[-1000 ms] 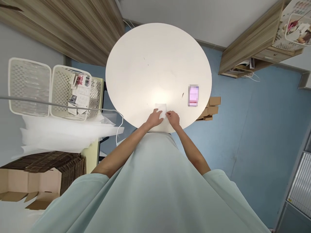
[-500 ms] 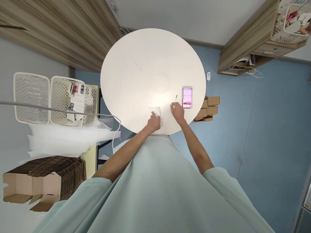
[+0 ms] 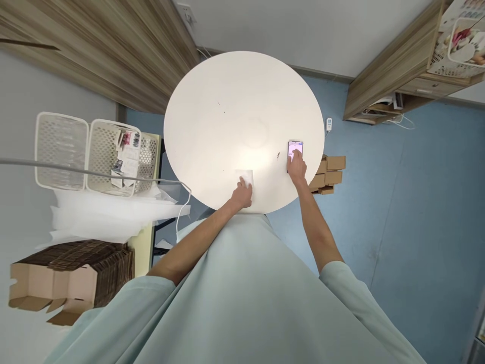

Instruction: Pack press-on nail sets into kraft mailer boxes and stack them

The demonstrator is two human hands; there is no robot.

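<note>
A small white square sheet (image 3: 248, 175), perhaps tissue or thin foam, lies near the front edge of the round white table (image 3: 235, 86). My left hand (image 3: 242, 196) rests on its lower part with the index finger stretched out, pressing it flat. To the right is a smartphone (image 3: 291, 147) with a lit pink screen. Over its lower half lies my right hand (image 3: 297, 168), fingers extended onto the screen; the phone's lower end is hidden under it. A tiny dark mark (image 3: 278, 155) shows on the tabletop between the sheet and the phone.
White perforated baskets (image 3: 94, 187) stand at the left, with a grey cable (image 3: 162, 180) running across. Below them are white foam sheets (image 3: 113, 217) and stacked folded cardboard (image 3: 109, 278). Small brown boxes (image 3: 335, 163) sit right of the table. A wooden cabinet (image 3: 394, 60) stands at far right.
My right hand has moved right from the bare tabletop onto the phone, its curled fingers now stretched out. My left hand stays on the white sheet. The whole view has shifted slightly.
</note>
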